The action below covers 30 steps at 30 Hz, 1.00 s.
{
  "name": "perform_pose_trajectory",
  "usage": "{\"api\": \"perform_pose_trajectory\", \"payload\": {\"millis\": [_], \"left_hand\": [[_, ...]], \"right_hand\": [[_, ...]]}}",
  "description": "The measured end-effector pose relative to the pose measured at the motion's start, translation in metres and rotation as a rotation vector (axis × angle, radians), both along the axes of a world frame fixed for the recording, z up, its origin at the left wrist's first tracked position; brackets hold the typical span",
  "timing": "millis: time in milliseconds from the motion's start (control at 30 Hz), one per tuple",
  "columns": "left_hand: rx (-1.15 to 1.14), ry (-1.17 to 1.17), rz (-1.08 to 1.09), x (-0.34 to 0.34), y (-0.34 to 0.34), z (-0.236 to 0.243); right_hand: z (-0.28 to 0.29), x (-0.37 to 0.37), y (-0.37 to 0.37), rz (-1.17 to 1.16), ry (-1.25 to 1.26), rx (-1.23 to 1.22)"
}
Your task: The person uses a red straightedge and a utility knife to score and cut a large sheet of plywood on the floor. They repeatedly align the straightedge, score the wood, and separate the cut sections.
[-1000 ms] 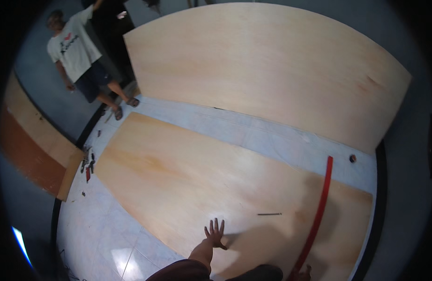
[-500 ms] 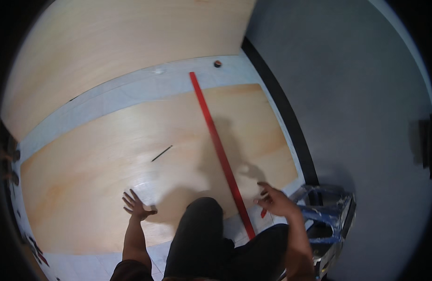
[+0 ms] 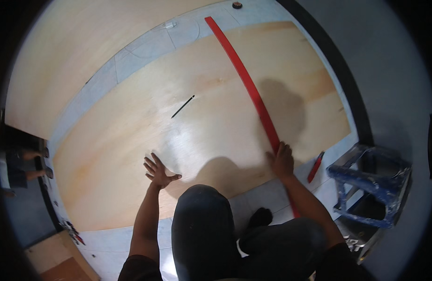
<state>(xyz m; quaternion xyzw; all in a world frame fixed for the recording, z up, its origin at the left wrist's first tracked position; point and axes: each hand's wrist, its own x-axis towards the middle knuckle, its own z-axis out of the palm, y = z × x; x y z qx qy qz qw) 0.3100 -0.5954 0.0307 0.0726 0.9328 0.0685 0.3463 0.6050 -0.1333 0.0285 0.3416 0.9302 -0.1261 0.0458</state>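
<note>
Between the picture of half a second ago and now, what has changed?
The right hand has moved left onto the red bar, where it seems to take hold. The left hand stays spread over the plywood sheet; the bar and thin dark stick still lie on it.

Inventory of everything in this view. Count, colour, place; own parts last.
floor plywood: 1, tan, centre
second plywood: 1, tan, upper left
red bar: 1, red, across floor plywood
pencil: 1, black, on floor plywood
roll: 1, dark, top
slim tool: 1, red and black, floor, right
stool: 1, blue, right
metal clutter: uncountable, silvery, lower right
hand tools: several, red and dark, floor, lower left
boards: count unclear, tan/brown, lower left
co-worker: 1, dark shorts, left edge
tiled floor: 1, pale, around plywood
walls: 2, grey, right and left
skirting: 2 runs, black, walls
legs: 2, dark trousers, bottom centre
left grip: 1, bare, spread at floor plywood
right grip: 1, bare, on red bar
</note>
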Motion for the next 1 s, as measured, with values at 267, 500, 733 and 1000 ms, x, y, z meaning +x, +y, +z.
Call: {"api": "perform_pose_trajectory", "payload": {"millis": [267,500,733,1000], "left_hand": [[-0.147,-0.069,-0.027,-0.006,0.0,-0.006],[-0.133,-0.077,-0.038,-0.008,-0.007,-0.007],[-0.344,-0.013,-0.188,-0.025,0.015,0.014],[0.261,0.026,-0.782,0.04,0.321,0.065]], "right_hand": [[-0.013,-0.021,-0.021,0.112,0.333,-0.059],[0.011,-0.048,-0.056,-0.025,0.309,-0.337],[-0.007,-0.028,0.043,-0.096,0.497,-0.298],[-0.021,0.045,0.308,-0.621,0.135,0.105]]}}
